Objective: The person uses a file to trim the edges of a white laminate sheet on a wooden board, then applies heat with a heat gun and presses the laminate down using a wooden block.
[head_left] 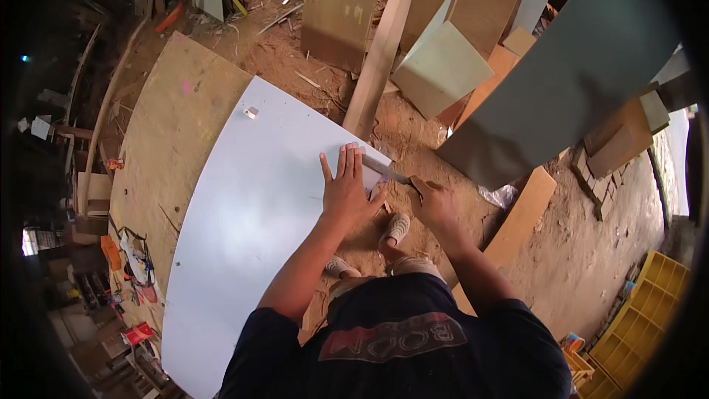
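Observation:
My left hand lies flat near the right corner of a large white panel, its fingers stretched out and the thumb apart. A narrow grey metal file slants across the panel's right edge, and its far end meets my left fingertips; whether they press on it or lie beside it I cannot tell. Closed around the file's handle is my right hand, just off the panel's edge. A small pale block sits near the panel's far corner.
Beneath the white panel is a worn plywood board. Tools and a red box lie at lower left. A large grey board leans at the right, near wooden offcuts. A yellow crate stands at lower right.

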Demonstrator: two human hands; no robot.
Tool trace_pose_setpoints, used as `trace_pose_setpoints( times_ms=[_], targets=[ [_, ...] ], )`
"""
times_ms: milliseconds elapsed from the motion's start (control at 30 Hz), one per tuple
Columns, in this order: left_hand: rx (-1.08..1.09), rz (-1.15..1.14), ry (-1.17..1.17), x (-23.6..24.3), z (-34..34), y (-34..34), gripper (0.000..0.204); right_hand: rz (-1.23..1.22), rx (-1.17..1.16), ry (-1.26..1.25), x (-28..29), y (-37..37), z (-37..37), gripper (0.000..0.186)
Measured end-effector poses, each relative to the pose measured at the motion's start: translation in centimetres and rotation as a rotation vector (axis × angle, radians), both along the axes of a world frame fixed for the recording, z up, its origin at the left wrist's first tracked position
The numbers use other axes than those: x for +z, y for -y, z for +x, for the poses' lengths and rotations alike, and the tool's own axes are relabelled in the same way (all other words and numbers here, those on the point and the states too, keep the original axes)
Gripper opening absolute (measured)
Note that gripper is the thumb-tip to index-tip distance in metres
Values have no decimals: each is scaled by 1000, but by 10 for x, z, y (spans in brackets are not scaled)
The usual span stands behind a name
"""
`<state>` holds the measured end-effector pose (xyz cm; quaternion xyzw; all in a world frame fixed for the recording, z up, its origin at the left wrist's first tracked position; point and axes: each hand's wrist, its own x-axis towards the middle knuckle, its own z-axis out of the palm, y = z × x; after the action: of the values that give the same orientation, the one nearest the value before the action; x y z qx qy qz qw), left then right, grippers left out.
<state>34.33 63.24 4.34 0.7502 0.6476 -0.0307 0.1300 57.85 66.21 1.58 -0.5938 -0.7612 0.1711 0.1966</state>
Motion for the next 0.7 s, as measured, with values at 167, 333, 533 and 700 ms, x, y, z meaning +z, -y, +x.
trace_pose_setpoints(
  times_ms=[167, 333, 533, 700],
  targets=[
    [161, 103, 42, -15, 5, -61, 121, -148, -213, -13, 16, -28, -3, 37],
    [67, 170, 136, -21, 62, -7, 112, -96, -386, -219, 0, -38, 16, 36],
    [-59, 13, 450, -15, 65, 68, 87, 53, -25, -219, 22, -26, -50, 41],
    [41, -237, 634, -32, 26, 179, 62, -146, 301, -155, 25, -27, -159, 44]
  ],
)
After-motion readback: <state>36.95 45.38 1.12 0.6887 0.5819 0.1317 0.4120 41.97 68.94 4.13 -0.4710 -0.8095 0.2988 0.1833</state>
